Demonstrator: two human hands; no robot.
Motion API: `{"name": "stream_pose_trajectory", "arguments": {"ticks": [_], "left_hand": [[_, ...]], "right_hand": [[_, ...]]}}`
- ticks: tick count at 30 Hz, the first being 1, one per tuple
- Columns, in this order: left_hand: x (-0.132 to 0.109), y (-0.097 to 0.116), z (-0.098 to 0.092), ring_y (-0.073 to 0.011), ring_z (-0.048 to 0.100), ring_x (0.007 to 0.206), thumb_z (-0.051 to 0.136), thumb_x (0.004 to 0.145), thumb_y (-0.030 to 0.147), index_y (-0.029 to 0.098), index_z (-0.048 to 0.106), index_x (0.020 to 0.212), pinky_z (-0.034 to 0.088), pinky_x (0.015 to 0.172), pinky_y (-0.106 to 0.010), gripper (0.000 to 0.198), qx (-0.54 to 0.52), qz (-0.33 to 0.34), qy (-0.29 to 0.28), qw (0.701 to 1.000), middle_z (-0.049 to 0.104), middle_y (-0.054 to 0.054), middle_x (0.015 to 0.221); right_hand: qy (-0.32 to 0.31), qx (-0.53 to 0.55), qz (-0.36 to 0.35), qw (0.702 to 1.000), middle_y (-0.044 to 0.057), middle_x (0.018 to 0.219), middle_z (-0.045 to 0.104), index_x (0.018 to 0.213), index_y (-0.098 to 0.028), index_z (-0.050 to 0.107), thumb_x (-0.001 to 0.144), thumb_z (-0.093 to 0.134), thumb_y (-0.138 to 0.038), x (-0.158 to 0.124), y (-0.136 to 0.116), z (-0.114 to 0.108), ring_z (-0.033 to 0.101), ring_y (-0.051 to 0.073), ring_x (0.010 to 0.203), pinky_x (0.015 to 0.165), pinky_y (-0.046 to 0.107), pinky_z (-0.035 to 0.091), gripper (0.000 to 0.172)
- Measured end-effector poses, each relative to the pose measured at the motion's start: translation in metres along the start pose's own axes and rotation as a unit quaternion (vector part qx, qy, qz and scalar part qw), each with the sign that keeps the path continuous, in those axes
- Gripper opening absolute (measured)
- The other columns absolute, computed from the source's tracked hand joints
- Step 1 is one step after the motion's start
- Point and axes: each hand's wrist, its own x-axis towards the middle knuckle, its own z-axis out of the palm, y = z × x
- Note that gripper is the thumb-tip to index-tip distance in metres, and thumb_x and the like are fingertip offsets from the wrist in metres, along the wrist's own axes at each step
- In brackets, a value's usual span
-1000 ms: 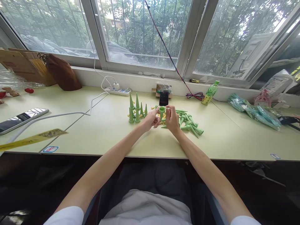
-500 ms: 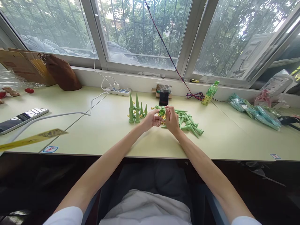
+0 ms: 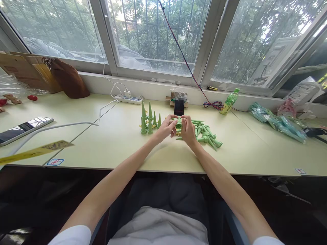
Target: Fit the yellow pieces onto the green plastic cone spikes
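Green cone (image 3: 178,124) between left hand (image 3: 165,130), right hand (image 3: 188,131); upright cones (image 3: 148,123) beside.

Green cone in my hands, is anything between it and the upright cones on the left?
Only your own left hand, which holds the green cone together with the right hand. The upright cones stand on the table just beyond its fingers; nothing else visible lies between.

The green plastic cone (image 3: 178,124) is a small, pale-green piece, widest at one end. It sits pinched between the fingertips of the left hand (image 3: 165,131) and those of the right hand (image 3: 189,132), touching both. The fingers cover much of it, so only its middle shows. Which way its narrow tip points cannot be told.
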Motion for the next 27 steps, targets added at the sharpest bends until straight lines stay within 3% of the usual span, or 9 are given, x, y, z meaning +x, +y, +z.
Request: {"name": "stream_pose_trajectory", "arguments": {"ticks": [9,13,18,27], "left_hand": [[0.003,-0.010,-0.001,-0.0056,0.057,0.049,0.053,0.096,0.044,0.025,0.040,0.126,0.038,0.037,-0.017,0.037,0.042,0.056,-0.014,0.997,0.057,-0.001,0.098],[0.002,-0.012,-0.001,-0.0050,0.059,0.052,0.054,0.096,0.042,0.026,0.039,0.130,0.039,0.038,-0.015,0.040,0.073,0.068,-0.005,0.995,0.060,-0.005,0.110],[0.002,-0.013,-0.002,-0.0078,0.064,0.055,0.059,0.093,0.037,0.028,0.037,0.137,0.042,0.039,-0.016,0.050,0.071,0.076,-0.006,0.995,0.065,-0.009,0.116],[0.005,-0.016,-0.006,-0.0098,0.066,0.058,0.066,0.089,0.036,0.028,0.038,0.145,0.045,0.041,-0.016,0.063,0.060,0.063,-0.013,0.996,0.067,-0.014,0.124]], "right_hand": [[0.004,0.004,0.008,1.000,-0.003,0.069,0.054,0.107,-0.022,0.050,0.105,0.029,-0.044,0.001,-0.002,-0.001,0.047,0.013,0.054,0.058,0.025,0.037,0.030],[0.004,0.002,0.020,1.000,-0.001,0.071,0.058,0.107,-0.022,0.050,0.105,0.029,-0.044,0.001,-0.001,-0.001,0.053,0.015,0.058,0.059,0.026,0.039,0.031],[0.000,0.009,0.029,1.000,0.003,0.080,0.065,0.108,-0.022,0.050,0.105,0.029,-0.045,0.001,0.000,-0.001,0.057,0.016,0.061,0.062,0.027,0.043,0.031],[-0.008,0.021,0.041,0.999,0.006,0.089,0.069,0.107,-0.022,0.049,0.105,0.030,-0.046,0.001,0.002,-0.002,0.052,0.013,0.054,0.060,0.028,0.043,0.031]]}}
